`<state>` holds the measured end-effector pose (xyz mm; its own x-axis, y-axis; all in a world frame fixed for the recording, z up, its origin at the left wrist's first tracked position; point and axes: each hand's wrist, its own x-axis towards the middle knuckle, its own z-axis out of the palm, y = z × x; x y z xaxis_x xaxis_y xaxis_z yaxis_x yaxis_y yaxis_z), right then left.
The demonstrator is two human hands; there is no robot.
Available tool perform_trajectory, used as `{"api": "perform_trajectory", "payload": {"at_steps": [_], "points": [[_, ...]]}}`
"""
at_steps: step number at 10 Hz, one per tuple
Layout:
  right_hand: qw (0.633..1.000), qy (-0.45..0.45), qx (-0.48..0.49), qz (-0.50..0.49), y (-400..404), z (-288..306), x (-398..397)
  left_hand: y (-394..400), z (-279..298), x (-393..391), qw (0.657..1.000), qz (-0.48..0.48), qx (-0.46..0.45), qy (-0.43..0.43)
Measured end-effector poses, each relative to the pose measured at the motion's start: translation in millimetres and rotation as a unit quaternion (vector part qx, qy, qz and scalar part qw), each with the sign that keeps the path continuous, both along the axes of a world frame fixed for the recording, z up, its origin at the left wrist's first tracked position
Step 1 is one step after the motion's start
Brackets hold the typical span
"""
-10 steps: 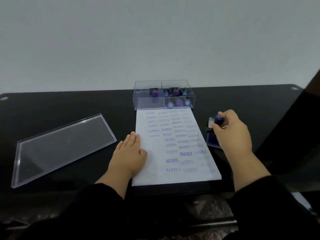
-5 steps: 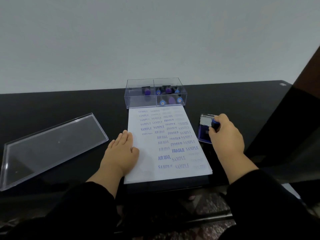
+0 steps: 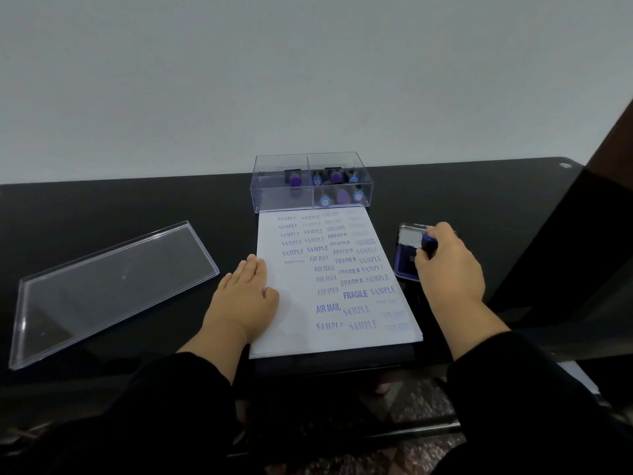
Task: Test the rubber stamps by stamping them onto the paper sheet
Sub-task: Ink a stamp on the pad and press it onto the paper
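A white paper sheet (image 3: 301, 323) lies on the black table, covered with blue prints reading SAMPLE, FRAGILE and AIR MAIL. My left hand (image 3: 245, 299) rests flat on its left edge, fingers together. My right hand (image 3: 448, 265) grips a blue-topped rubber stamp (image 3: 428, 243) and holds it down over the open blue ink pad (image 3: 406, 258) just right of the sheet. Whether the stamp face touches the pad is hidden by my fingers. A clear two-compartment box (image 3: 284, 200) behind the sheet holds several purple and blue stamps.
The box's clear plastic lid (image 3: 109, 286) lies flat at the left of the table (image 3: 479, 193). A dark panel rises at the far right. A plain wall stands behind the table's far edge.
My right hand has lowered the stamp from above the ink pad's lid onto the pad area. My left hand stays flat on the sheet. The camera view has shifted slightly.
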<state>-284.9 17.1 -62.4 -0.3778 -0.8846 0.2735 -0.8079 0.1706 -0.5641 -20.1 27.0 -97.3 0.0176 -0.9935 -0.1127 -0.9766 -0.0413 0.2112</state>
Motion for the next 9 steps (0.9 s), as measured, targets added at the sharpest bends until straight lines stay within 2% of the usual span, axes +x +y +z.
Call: {"api": "perform_trajectory", "payload": {"at_steps": [5, 9], "points": [[1.000, -0.022, -0.016, -0.002, 1.3, 6.7, 3.5, 1.0, -1.2, -0.1, 1.000, -0.004, 0.005, -0.009], [0.991, -0.066, -0.055, 0.098, 7.2, 17.3, 41.1, 6.1, 1.7, -1.7, 1.000, -0.003, -0.002, -0.002]]}}
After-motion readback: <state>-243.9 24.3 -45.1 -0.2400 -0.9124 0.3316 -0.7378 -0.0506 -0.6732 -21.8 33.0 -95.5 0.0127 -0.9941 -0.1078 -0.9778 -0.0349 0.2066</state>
